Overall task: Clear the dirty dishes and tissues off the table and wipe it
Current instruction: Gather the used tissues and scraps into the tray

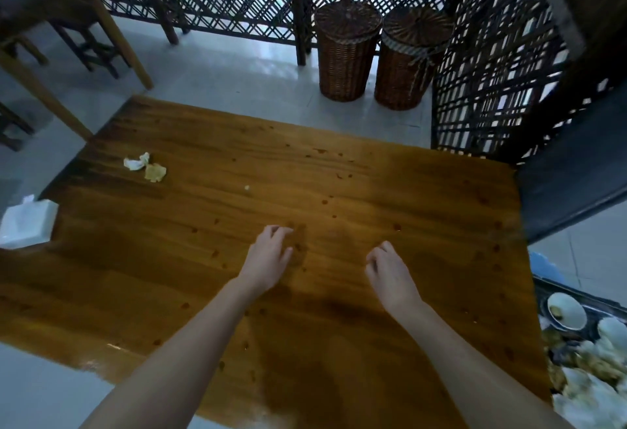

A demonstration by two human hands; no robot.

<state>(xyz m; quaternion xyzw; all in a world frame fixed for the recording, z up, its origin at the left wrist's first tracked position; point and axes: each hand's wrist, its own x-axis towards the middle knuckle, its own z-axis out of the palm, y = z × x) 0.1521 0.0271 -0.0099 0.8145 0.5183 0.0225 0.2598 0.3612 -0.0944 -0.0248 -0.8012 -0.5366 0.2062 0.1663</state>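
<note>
We see two crumpled tissues [145,167], one white, one yellow-stained, touching near the far left of our drip-speckled wooden worktop [390,198]; a dirty bowl [568,310] lies off its right edge.

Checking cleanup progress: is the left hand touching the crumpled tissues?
Apart. The head view shows a stretch of bare table between the left hand and the tissues.
</note>
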